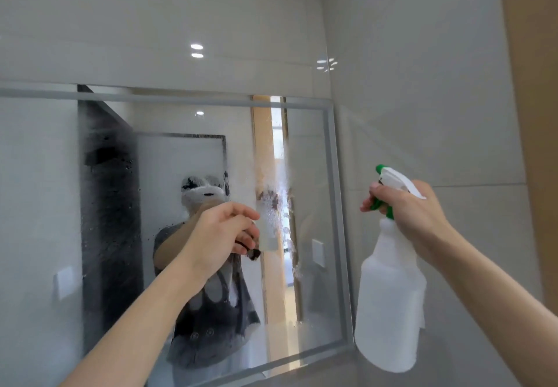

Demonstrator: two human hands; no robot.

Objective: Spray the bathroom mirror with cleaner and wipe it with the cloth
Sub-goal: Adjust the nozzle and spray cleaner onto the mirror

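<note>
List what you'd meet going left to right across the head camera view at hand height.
Mirror → left hand gripping a dark cloth → wet spray patch → mirror frame → spray bottle in the right hand.

You get a bright, even, soft-lit view with hardly any hard shadows. Ceiling spotlights glare as small white ovals on the glossy wall tiles (196,50) and in the mirror (45,205) (its middle is hazed by wet film). Straight edges bow toward the frame borders, and your forearms look slightly soft.
</note>
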